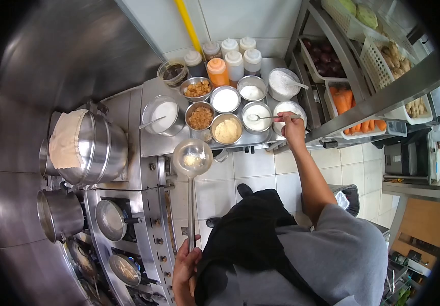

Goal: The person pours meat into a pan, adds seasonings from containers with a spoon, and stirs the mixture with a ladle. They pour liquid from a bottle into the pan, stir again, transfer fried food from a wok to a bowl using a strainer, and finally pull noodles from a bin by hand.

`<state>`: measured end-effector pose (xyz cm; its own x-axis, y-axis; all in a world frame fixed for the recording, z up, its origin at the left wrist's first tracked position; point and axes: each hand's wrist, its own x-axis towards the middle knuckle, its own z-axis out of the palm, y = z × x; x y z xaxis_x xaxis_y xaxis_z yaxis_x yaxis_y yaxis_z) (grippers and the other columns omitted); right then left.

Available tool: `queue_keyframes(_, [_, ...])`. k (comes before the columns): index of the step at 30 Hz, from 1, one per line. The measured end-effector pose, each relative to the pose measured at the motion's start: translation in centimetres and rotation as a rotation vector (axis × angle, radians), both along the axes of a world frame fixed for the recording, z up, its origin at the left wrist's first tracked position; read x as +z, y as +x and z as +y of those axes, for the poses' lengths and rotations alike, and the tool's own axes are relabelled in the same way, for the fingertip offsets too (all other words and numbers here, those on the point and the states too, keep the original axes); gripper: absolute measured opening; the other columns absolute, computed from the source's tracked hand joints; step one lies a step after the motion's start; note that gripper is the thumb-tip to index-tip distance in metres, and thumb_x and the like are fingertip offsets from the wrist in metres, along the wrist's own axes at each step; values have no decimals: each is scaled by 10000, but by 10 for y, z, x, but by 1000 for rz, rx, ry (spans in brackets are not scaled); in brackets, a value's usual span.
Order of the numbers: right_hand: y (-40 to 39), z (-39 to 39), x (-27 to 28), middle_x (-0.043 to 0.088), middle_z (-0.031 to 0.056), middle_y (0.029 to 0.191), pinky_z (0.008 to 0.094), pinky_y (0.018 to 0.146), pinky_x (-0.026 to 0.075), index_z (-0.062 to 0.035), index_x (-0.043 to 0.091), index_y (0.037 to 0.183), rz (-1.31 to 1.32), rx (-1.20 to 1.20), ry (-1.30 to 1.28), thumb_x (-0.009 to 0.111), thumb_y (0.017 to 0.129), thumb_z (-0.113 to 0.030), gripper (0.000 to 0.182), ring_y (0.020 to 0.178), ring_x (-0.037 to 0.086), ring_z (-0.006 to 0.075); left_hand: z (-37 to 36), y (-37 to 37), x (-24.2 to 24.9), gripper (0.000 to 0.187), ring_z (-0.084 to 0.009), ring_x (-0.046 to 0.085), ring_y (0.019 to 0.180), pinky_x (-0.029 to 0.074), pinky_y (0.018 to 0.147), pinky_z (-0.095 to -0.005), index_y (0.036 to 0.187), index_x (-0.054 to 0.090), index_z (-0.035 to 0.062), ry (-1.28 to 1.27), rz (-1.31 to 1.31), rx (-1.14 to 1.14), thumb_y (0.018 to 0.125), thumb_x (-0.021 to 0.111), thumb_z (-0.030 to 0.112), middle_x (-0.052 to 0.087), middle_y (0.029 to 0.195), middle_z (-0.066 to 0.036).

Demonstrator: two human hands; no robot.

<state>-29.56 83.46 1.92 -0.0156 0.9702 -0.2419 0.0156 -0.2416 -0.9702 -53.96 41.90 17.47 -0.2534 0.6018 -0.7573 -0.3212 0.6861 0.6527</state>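
Note:
My left hand (185, 269) grips the long handle of a steel ladle (192, 159), whose bowl holds a little pale seasoning and hovers just in front of the counter of bowls. My right hand (292, 126) reaches forward and holds a small spoon (263, 117) by its handle, with the spoon's tip in a steel bowl of white powder (257, 117). Around it sit other steel bowls: a yellowish paste (227, 129), brown crumbs (200, 117), and white powder (225, 99).
Squeeze bottles (234, 60) line the back of the counter. A cloth-covered steel steamer pot (88, 147) and several pans (112, 219) stand on the stove at left. Shelves at right hold baskets of carrots (343, 100) and ginger (394, 56). White floor tiles lie below.

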Motion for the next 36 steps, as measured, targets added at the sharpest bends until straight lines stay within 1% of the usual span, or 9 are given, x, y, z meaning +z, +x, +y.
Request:
queue_keyframes(17, [1, -3, 5, 705, 98, 841, 216, 362, 292, -8, 651, 1000, 52, 13, -5, 494, 997, -206, 252, 401, 388, 61, 0, 2, 0, 421, -40, 396, 555, 315, 425, -181, 1330, 463, 43, 4, -41, 50, 928, 528, 152, 430, 654, 34])
queue_keyframes(24, [-41, -36, 41, 701, 83, 825, 208, 365, 282, -22, 649, 1012, 124, 231, 48, 503, 999, -259, 279, 409, 376, 48, -2, 2, 2, 417, -45, 390, 547, 322, 436, -199, 1330, 456, 53, 6, -59, 29, 932, 530, 157, 432, 658, 32])
queue_keyframes(26, [-60, -50, 49, 708, 35, 842, 220, 463, 403, -5, 656, 1015, 136, 386, -9, 518, 972, -188, 233, 507, 517, 84, 0, 1, 5, 416, -45, 388, 544, 325, 438, -200, 1330, 456, 56, -3, -67, 3, 934, 531, 160, 433, 659, 31])
queue_keyframes(27, [-73, -60, 45, 708, 35, 842, 220, 463, 403, -5, 656, 1015, 137, 391, -11, 518, 972, -188, 233, 507, 517, 84, 1, 2, 7, 415, -46, 409, 617, 324, 528, -194, 1325, 474, 49, -11, -100, 32, 924, 539, 136, 441, 698, 42])
queue_keyframes(28, [-87, -71, 35, 708, 40, 849, 229, 515, 435, 3, 660, 1012, -31, 473, 222, 515, 975, -175, 232, 569, 562, 100, 0, 4, 8, 416, -46, 429, 689, 323, 617, -187, 1321, 493, 41, -19, -133, 61, 915, 547, 112, 449, 736, 53])
queue_keyframes(29, [-94, -77, 30, 708, 45, 856, 237, 568, 467, 11, 663, 1009, -199, 547, 457, 511, 978, -162, 233, 632, 606, 115, -2, 5, 5, 416, -46, 429, 689, 323, 617, -187, 1321, 493, 41, -21, -132, 65, 915, 547, 112, 449, 736, 53])
queue_keyframes(31, [-90, -70, 33, 707, 57, 853, 245, 606, 475, 20, 664, 1005, -130, 431, 448, 509, 980, -157, 237, 683, 623, 123, -6, 3, -7, 414, -46, 382, 540, 322, 444, -208, 1333, 461, 61, 2, -89, 12, 935, 532, 154, 438, 672, 37])
queue_keyframes(33, [-79, -60, 55, 702, 75, 830, 250, 624, 472, 23, 665, 999, -81, 224, 357, 509, 983, -160, 241, 718, 622, 106, -8, 4, -2, 410, -48, 382, 558, 318, 471, -206, 1327, 468, 51, -19, -72, 27, 932, 532, 140, 433, 679, 40])
queue_keyframes(36, [-48, -26, 54, 717, 131, 826, 310, 665, 497, 10, 672, 993, -381, 118, 386, 507, 972, -181, 253, 695, 665, 201, -1, 9, 2, 400, -54, 381, 597, 306, 530, -204, 1313, 480, 32, -19, -57, 36, 924, 533, 113, 420, 689, 47])
